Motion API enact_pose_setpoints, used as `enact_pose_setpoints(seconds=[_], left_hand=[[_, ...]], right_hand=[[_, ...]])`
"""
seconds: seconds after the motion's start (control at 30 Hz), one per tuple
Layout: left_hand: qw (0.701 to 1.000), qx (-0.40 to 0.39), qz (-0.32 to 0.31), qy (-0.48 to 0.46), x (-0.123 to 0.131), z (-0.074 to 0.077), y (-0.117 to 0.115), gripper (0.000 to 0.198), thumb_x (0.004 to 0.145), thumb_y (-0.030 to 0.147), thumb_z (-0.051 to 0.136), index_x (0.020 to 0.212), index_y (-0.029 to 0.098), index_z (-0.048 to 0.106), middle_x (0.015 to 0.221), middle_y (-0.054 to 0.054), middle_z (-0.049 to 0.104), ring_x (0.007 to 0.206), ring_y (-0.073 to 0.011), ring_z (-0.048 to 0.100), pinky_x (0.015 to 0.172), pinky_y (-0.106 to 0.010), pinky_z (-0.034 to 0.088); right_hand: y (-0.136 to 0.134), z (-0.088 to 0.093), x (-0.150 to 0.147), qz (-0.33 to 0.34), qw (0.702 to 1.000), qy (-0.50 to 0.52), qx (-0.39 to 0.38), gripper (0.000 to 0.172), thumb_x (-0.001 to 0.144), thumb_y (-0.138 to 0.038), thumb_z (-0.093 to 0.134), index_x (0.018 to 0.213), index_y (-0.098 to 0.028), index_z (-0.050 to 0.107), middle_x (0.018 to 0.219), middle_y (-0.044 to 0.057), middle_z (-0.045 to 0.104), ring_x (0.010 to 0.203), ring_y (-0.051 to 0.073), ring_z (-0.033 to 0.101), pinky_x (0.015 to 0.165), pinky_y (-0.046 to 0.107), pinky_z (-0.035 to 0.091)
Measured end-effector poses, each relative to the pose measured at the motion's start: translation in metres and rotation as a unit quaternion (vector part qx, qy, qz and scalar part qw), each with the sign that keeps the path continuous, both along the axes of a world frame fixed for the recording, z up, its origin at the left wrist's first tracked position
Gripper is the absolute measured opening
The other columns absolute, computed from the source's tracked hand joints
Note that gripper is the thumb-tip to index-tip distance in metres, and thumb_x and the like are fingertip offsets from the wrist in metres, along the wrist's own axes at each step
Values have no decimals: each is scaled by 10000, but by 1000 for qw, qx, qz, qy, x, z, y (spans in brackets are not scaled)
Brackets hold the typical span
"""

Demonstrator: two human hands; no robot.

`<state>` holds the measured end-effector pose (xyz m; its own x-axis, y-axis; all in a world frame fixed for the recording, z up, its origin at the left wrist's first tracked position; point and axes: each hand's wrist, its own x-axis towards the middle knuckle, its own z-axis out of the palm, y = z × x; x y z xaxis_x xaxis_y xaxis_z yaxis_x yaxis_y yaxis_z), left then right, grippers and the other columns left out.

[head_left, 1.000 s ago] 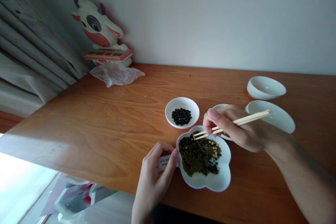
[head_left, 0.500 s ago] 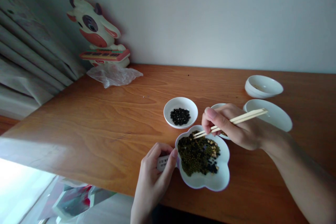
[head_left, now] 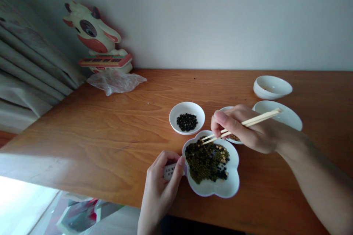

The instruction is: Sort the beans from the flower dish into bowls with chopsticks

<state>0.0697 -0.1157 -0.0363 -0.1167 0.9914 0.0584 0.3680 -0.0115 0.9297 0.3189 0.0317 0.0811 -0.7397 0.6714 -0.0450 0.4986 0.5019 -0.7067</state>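
My right hand [head_left: 248,134] clamps the chopsticks [head_left: 261,117], tips in the bean dish [head_left: 220,192]; left hand [head_left: 161,183] pinches a tag [head_left: 169,170] beside it.

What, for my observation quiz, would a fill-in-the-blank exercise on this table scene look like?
The right hand holds a pair of ____ over the flower-shaped dish.
The round dish left of the right hand holds only ____ beans.
The left hand pinches a printed label beside the ____ edge of the flower-shaped dish.
The toy by the wall is shaped like a ____.
Missing words: chopsticks, black, left, cow.
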Motion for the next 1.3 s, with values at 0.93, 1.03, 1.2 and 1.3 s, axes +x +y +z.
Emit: enact_pose_setpoints(seconds=[0.93,1.03,1.2,1.3], left_hand=[[1000,1,-2,5,0,2,0,250,1066,416,635,940,207,688,848,-17,716,749,-162,641,702,-240,510],[1000,0,-4,3,0,2,0,259,1071,422,631,936,208,685,846,-12,707,750,-155,635,701,-237,501],[1000,-1,-6,2,0,2,1,249,1074,419,631,948,209,679,866,-12,707,764,-154,635,713,-242,498],[1000,-1,-4,1,1,2,1,249,1074,417,632,944,211,681,861,-12,702,764,-156,635,713,-244,499]], right_hand=[[1,-4,-5,7,1000,4,6,673,1124,-646,243,830,-208,660,732,11,672,661,158,583,679,317,400],[2,-6,-5,11,1000,1,13,649,1127,-625,263,833,-211,667,735,13,675,672,164,591,679,317,398],[3,-9,-6,13,1000,12,7,616,1135,-585,289,830,-215,676,766,9,694,701,164,621,697,311,413],[2,-9,-4,0,1000,8,3,597,1135,-576,315,833,-217,684,768,2,692,692,157,616,692,304,417]])
